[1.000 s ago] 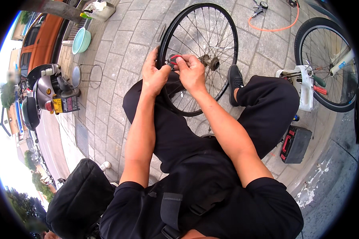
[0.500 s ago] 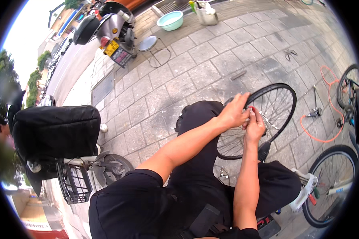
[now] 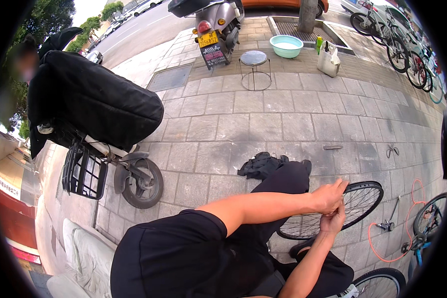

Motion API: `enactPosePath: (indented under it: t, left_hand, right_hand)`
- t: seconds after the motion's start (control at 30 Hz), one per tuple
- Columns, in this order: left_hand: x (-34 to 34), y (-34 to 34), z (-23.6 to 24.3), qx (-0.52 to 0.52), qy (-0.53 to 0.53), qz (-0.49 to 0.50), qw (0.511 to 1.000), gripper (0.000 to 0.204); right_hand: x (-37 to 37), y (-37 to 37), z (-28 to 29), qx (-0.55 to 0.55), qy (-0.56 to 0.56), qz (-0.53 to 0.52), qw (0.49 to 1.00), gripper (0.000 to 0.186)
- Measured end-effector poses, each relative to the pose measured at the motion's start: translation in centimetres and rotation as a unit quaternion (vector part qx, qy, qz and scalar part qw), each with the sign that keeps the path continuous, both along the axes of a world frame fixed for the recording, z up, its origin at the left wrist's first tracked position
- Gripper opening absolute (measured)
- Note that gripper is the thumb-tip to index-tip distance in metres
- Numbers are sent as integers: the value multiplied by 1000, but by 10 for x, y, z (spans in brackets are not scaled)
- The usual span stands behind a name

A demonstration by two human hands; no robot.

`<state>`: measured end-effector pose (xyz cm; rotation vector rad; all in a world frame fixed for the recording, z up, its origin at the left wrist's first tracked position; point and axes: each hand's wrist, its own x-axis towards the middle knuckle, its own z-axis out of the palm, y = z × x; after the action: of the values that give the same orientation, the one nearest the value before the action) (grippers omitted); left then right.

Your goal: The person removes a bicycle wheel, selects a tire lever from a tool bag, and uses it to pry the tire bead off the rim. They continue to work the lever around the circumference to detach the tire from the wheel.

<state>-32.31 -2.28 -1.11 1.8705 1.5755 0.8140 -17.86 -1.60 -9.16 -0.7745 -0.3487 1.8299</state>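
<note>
My left hand (image 3: pixel 329 197) grips the black rim of the spoked bicycle wheel (image 3: pixel 374 205), which leans over my dark-trousered legs. My right hand (image 3: pixel 333 220) is just below it with fingers closed against the rim area; whatever it holds is hidden. A crumpled black cloth (image 3: pixel 260 166) lies on the paving beyond my knee. To the right of the wheel lie an inflator with gauge (image 3: pixel 385 226) and its orange hose (image 3: pixel 381 257).
A scooter with a black cover (image 3: pixel 109 104) and a person (image 3: pixel 27 62) are at left. A round stool (image 3: pixel 253 58), turquoise basin (image 3: pixel 285 45), bag (image 3: pixel 328 60) and parked scooter (image 3: pixel 218 35) stand ahead; parked bicycles (image 3: pixel 397 52) line the upper right; more bicycle parts (image 3: pixel 422 238) lie right.
The view has swung left and up toward the street. My hands remain at the rim; the red-handled tool seen earlier between my fingers no longer shows.
</note>
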Motion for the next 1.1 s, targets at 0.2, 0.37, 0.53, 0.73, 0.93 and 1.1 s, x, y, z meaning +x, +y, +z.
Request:
enactPosePath:
  t: [0.2, 0.37, 0.53, 0.73, 0.93, 1.1]
  left_hand:
    - [2, -1, 0, 10, -27, 5, 1000, 62]
    - [0, -8, -5, 11, -44, 30, 999, 66]
    - [-3, -18, 14, -13, -13, 11, 1000, 65]
    - [11, -35, 10, 39, 9, 3, 999, 63]
    - [51, -70, 17, 67, 0, 11, 998, 63]
    - [56, -82, 32, 69, 2, -39, 997, 68]
  right_hand:
    - [1, -2, -7, 98, -201, 6, 975, 41]
    - [-1, -2, -2, 51, -110, 47, 991, 41]
    - [-22, -27, 43, -93, -123, -13, 988, 39]
    - [18, -31, 3, 7, 89, 132, 987, 32]
    - [16, -72, 64, -72, -4, 5, 997, 34]
    - [60, -69, 44, -30, 16, 108, 994, 40]
